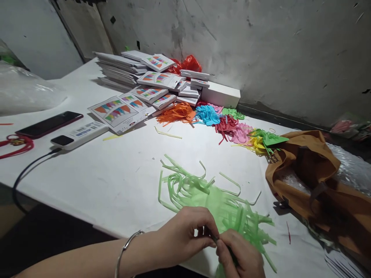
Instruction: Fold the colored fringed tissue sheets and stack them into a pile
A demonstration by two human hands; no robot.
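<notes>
Close to the table's front edge, my left hand [188, 235] and my right hand [240, 255] meet with their fingertips touching. Both are closed in a pinch on a thin twisted piece of green tissue paper [220, 271]. Most of that piece is hidden by my fingers, and some green shows below my right hand. Just beyond the hands, a sheet of light green tissue paper [213, 199] lies flat, its two ends cut into long loose strips. A metal bangle is on my left wrist.
Colored fringed paper bundles, including orange [176, 112] and blue [207, 114], line the back. Behind them are stacked printed packets [158, 79] and a white box [222, 94]. A brown bag [304, 162] stands right. A phone [50, 123] and a cabled white device [81, 135] lie left.
</notes>
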